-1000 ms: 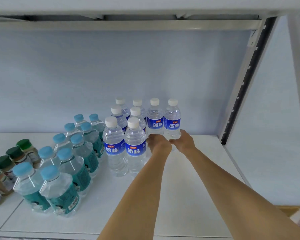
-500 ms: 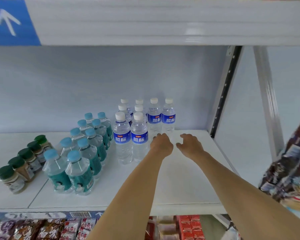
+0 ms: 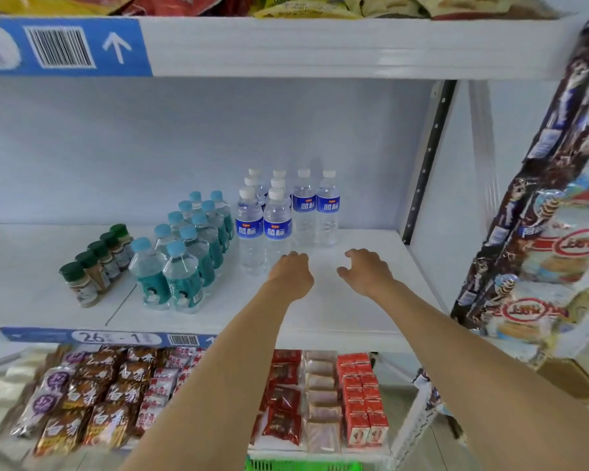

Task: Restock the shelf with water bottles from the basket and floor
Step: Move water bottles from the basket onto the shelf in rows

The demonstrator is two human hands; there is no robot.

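Observation:
Several clear water bottles with white caps and blue labels (image 3: 278,215) stand in rows at the back right of the white shelf (image 3: 337,311). The two rightmost bottles (image 3: 315,207) stand side by side near the back wall. My left hand (image 3: 291,275) hovers over the shelf just in front of the bottle group, fingers loosely curled, holding nothing. My right hand (image 3: 368,271) is beside it to the right, fingers apart and empty. A strip of green basket (image 3: 303,465) shows at the bottom edge.
Blue-capped bottles with teal labels (image 3: 184,253) and green-capped jars (image 3: 96,263) fill the shelf's left part. Snack packets (image 3: 92,396) and red cartons (image 3: 361,399) lie on the lower shelf. Hanging snack bags (image 3: 544,232) crowd the right side. An upper shelf edge (image 3: 320,45) runs overhead.
Both hands have let go of the two rightmost bottles and drawn back toward me. The view has pulled away from the shelf, revealing the lower and upper shelves.

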